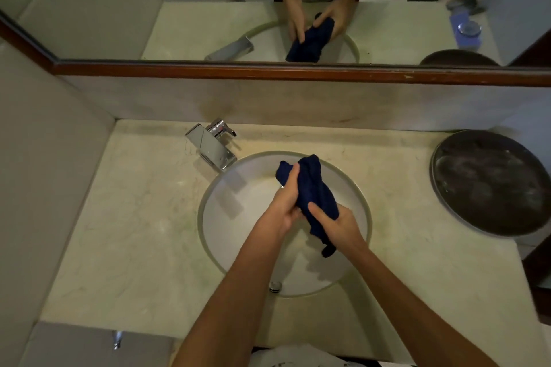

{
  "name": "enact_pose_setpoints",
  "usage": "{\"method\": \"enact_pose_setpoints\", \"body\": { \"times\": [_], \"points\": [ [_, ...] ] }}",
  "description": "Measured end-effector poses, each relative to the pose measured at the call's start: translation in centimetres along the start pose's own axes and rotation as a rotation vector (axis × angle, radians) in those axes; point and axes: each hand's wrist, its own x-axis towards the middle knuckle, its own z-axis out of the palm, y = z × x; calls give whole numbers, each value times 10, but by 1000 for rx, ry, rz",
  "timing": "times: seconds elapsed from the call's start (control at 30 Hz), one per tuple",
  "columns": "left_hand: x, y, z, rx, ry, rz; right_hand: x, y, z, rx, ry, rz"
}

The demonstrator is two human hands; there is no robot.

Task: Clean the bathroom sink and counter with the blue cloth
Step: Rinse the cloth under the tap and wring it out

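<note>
A dark blue cloth (313,191) is bunched into a thick roll above the round white sink (238,217). My left hand (284,205) grips its upper part, fingers wrapped round it. My right hand (337,225) grips the lower part, and a short tail of cloth hangs below it. Both hands are over the middle of the basin. The pale marble counter (134,217) surrounds the sink. The drain (275,286) shows at the basin's near side.
A chrome faucet (213,146) stands at the back left of the sink. A round dark tray (489,185) lies on the counter at the right. A wood-framed mirror (268,70) runs along the back wall and reflects my hands.
</note>
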Motion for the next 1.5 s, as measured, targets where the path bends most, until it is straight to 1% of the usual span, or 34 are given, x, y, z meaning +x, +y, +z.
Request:
{"method": "enact_pose_setpoints", "body": {
  "times": [0.07,0.1,0.17,0.23,0.3,0.37,0.43,0.47,0.57,0.67,0.77,0.8,0.87,0.93,1.07,1.1,1.17,1.23,1.33,1.37,1.4,1.43,1.5],
  "points": [
    [-2,1,3,94,49,11,-7,5,-1,-26,31,-59],
    [-5,1,2,77,31,13,-9,6,-3,-68,60,-116],
    [-16,-1,3,-41,-27,8,-10,8,-8,-186,137,-278],
    [-24,-5,7,-106,-68,-4,-13,10,-10,-366,250,-442],
    [-34,-11,17,-156,-92,13,-16,9,-15,-455,292,-509],
    [-38,-19,26,-188,-72,78,-15,6,-24,-389,196,-501],
    [-45,-24,29,-163,-30,150,-16,0,-34,-258,63,-446],
    [-48,-25,30,-136,-24,177,-16,-2,-39,-215,23,-424],
    [-55,-26,31,-18,-29,221,-18,-3,-46,-166,37,-394],
    [-66,-24,34,57,-43,225,-20,-4,-47,-102,51,-377],
    [-73,-27,34,216,-25,289,-21,-8,-49,-92,87,-376],
    [-72,-28,31,225,5,313,-19,-8,-50,-105,101,-356],
    [-70,-29,24,165,66,317,-13,-11,-54,-126,121,-277],
    [-69,-27,20,83,68,296,-6,-18,-61,-111,91,-216],
    [-70,-25,13,52,7,291,-5,-29,-64,86,-112,-167],
    [-71,-24,10,59,-24,299,-4,-30,-64,90,-132,-180],
    [-73,-19,1,73,-77,306,0,-29,-66,48,-90,-218],
    [-72,-14,-9,70,-84,299,5,-32,-69,66,-55,-239],
    [-67,-9,-22,99,-60,281,6,-37,-68,43,-79,-271],
    [-65,-8,-25,141,-50,272,5,-38,-67,59,-96,-263],
    [-64,-6,-27,231,-28,271,4,-39,-66,93,-106,-239],
    [-63,-3,-29,382,17,293,3,-39,-66,123,-109,-215],
    [-57,0,-29,738,179,381,3,-32,-63,168,-97,-155]
  ]
}}
